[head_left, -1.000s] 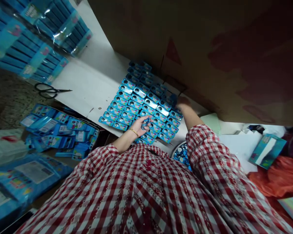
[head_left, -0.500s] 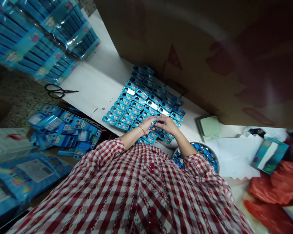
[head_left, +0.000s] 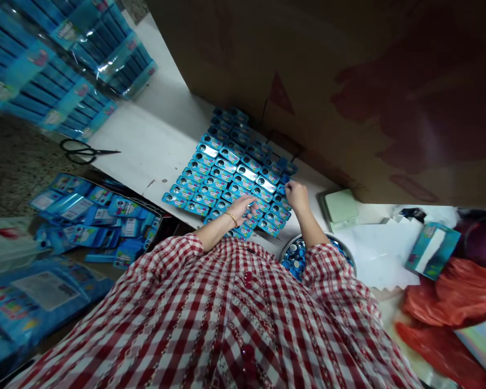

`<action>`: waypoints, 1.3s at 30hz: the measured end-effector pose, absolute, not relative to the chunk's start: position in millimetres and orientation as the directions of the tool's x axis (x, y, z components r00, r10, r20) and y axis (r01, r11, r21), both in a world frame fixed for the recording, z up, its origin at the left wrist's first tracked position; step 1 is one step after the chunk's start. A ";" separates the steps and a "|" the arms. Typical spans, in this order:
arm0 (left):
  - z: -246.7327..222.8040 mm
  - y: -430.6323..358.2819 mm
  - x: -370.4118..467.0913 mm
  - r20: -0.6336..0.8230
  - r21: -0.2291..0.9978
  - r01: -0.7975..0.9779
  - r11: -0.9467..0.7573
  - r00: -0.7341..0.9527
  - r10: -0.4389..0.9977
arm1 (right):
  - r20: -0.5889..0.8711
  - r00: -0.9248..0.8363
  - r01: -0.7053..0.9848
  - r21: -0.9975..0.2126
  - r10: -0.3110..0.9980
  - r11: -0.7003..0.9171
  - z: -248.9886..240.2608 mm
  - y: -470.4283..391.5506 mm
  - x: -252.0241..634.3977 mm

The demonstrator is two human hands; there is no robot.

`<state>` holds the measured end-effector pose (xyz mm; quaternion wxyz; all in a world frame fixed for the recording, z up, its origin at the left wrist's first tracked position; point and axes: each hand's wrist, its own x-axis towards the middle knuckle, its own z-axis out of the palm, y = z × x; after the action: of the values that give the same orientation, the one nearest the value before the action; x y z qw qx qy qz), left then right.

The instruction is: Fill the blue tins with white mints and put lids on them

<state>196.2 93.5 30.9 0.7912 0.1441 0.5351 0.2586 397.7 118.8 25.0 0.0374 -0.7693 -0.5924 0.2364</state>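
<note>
Rows of small blue boxes (head_left: 211, 174), many with a round dark opening at one end, cover the middle of the white table. Over their near edge is my left hand (head_left: 242, 207), palm turned up and fingers curled round a small blue and silver piece. At the right edge of the rows, my right hand (head_left: 297, 194) is closed, its fingertips pinched on something too small to make out beside a blue piece. A round metal bowl (head_left: 350, 260) of small blue and white caps lies partly under my right forearm.
Black scissors (head_left: 89, 152) lie on the table's left edge. An open carton of blue packets (head_left: 91, 216) stands at the left. Wrapped blue bundles (head_left: 65, 70) are at upper left, a large brown cardboard box (head_left: 243, 59) behind, a pale green block (head_left: 341, 208) at right.
My right hand has parted from my left and moved up and right to the edge of the rows. My left hand stays over the boxes. The view has shifted slightly.
</note>
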 end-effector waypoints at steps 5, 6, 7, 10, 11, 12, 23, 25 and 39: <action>29.4 93.2 185.2 -0.739 0.509 -0.300 0.807 0.329 0.588 | -0.510 0.134 0.984 -0.033 0.850 -0.175 36.2 149.3 392.3; 28.8 93.1 183.5 -0.740 0.508 -0.301 0.807 0.327 0.588 | -0.536 0.134 0.987 -0.004 0.833 -0.161 36.2 153.1 390.7; 28.5 93.2 182.3 -0.743 0.506 -0.302 0.808 0.323 0.586 | -0.556 0.136 0.989 0.025 0.820 -0.147 35.5 156.9 389.4; 29.5 94.8 181.5 -0.745 0.490 -0.309 0.815 0.336 0.575 | -0.607 0.123 0.992 0.089 0.785 -0.087 30.2 170.4 387.3; 30.6 95.8 181.7 -0.742 0.477 -0.318 0.820 0.355 0.569 | -0.623 0.117 0.993 0.097 0.773 -0.072 28.1 175.3 387.1; 32.0 97.0 182.0 -0.735 0.459 -0.330 0.825 0.381 0.561 | -0.637 0.111 0.993 0.095 0.763 -0.065 26.2 179.8 387.3; 30.0 95.6 180.2 -0.685 0.509 -0.292 0.809 0.431 0.587 | -0.301 -0.031 0.857 -0.499 0.953 -0.130 34.6 121.3 370.2; 23.5 89.5 185.6 -0.696 0.525 -0.267 0.808 0.412 0.588 | -0.239 -0.208 0.710 -0.703 0.948 -0.022 29.7 99.4 355.4; 24.0 73.7 179.2 -0.715 0.457 -0.327 0.827 0.417 0.561 | -0.496 0.238 0.935 -0.116 0.835 -0.336 25.9 118.2 384.6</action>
<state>179.2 73.7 24.0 0.8325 0.1243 0.4695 0.2667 384.6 118.2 25.9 -0.1027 -0.7802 -0.5671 0.2433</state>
